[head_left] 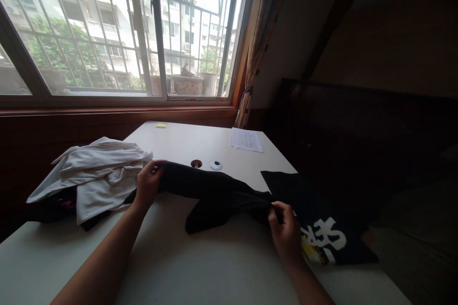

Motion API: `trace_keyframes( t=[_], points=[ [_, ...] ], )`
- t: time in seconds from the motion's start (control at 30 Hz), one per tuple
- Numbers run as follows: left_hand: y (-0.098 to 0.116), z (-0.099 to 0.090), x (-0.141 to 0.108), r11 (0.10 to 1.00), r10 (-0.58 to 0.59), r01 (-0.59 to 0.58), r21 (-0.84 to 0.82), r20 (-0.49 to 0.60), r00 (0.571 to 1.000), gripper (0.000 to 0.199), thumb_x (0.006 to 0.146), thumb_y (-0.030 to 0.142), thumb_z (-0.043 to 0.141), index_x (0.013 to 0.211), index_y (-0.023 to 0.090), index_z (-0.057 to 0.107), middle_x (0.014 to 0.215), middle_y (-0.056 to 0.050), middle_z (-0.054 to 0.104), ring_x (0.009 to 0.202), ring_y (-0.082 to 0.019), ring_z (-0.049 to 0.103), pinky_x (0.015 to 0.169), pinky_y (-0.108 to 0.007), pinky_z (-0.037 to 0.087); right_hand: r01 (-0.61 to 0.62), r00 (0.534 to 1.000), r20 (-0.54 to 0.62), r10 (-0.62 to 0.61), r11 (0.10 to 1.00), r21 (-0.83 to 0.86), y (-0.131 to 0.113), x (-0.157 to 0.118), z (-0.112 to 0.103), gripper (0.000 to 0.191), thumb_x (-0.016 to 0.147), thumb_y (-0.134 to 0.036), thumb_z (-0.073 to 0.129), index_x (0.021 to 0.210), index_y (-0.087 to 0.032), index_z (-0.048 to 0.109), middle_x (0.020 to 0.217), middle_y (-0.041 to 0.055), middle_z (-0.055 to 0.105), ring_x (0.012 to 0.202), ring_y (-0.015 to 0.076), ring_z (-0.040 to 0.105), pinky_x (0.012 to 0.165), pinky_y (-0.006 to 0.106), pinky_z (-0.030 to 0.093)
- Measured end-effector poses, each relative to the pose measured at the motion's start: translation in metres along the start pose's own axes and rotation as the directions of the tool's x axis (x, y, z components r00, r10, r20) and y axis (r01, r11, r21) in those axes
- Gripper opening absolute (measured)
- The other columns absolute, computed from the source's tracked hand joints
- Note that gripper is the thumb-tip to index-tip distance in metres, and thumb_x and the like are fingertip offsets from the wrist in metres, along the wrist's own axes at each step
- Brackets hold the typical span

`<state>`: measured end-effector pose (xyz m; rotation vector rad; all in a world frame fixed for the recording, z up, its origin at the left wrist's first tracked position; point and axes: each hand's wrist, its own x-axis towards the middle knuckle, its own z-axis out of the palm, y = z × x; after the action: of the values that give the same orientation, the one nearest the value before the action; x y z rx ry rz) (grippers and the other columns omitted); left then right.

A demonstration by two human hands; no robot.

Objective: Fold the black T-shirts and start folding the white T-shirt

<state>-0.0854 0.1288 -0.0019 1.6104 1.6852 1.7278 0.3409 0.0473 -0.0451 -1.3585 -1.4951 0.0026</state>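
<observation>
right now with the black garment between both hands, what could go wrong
The black garment has a loose flap at its lower edge, which might fold under. The white garment lies close to the left hand, so it could get dragged. The printed dark garment beside the right hand could shift too.

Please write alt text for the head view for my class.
A person's left hand and right hand hold a black garment over a white table before a barred window. White cloth lies heaped at left, a dark printed garment at right.
</observation>
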Motion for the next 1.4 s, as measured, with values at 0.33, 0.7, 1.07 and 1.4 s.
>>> trace_keyframes(
  t=[0.33, 0.7, 1.07, 1.4],
  points=[
    [-0.018, -0.005, 0.006, 0.876, 0.282, -0.23, 0.423, -0.063, 0.957, 0.031, 0.089, 0.021, 0.052, 0.117, 0.021, 0.066, 0.116, -0.011, 0.062, 0.11, -0.029, 0.058, 0.103, -0.047, 0.044, -0.218, 0.921, -0.292, 0.259, 0.961, 0.169, -0.011, 0.006, -0.014, 0.041, 0.091, -0.054, 0.058, 0.112, -0.019, 0.058, 0.108, 0.0106, 0.063, 0.097, 0.025, 0.062, 0.084, 0.04, 0.049],
    [0.076, 0.046, -0.074, 0.558, 0.635, -0.829, -0.035, 0.661, 0.399, 0.025, 0.097, 0.019, 0.046, 0.11, 0.024, 0.066, 0.091, -0.006, 0.064, 0.082, -0.02, 0.056, 0.079, -0.036, 0.047, -0.288, 0.911, -0.235, 0.34, 0.93, 0.23, -0.002, 0.009, -0.009, 0.044, 0.089, -0.056, 0.061, 0.113, -0.02, 0.058, 0.109, 0.0105, 0.064, 0.101, 0.0263, 0.062, 0.085, 0.04, 0.049],
    [0.106, 0.083, -0.168, 0.538, 0.536, -0.815, -0.214, 0.833, 0.136, 0.046, 0.077, 0.06, 0.068, 0.096, 0.021, 0.053, 0.092, -0.004, 0.059, 0.083, -0.023, 0.054, 0.07, -0.039, 0.042, -0.27, 0.921, -0.238, 0.309, 0.945, 0.183, -0.001, 0.011, -0.009, 0.042, 0.09, -0.053, 0.06, 0.117, -0.021, 0.057, 0.114, 0.0112, 0.063, 0.105, 0.0268, 0.061, 0.089, 0.042, 0.049],
    [0.096, 0.074, -0.117, 0.684, 0.367, -0.73, -0.017, 0.873, 0.323, 0.015, 0.072, 0.02, 0.063, 0.084, 0.022, 0.054, 0.093, -0.006, 0.063, 0.086, -0.025, 0.057, 0.072, -0.037, 0.046, -0.257, 0.929, -0.233, 0.287, 0.954, 0.153, 0.0, 0.011, -0.009, 0.042, 0.091, -0.053, 0.058, 0.116, -0.02, 0.058, 0.113, 0.0112, 0.063, 0.104, 0.0262, 0.061, 0.091, 0.044, 0.049]
  ],
)
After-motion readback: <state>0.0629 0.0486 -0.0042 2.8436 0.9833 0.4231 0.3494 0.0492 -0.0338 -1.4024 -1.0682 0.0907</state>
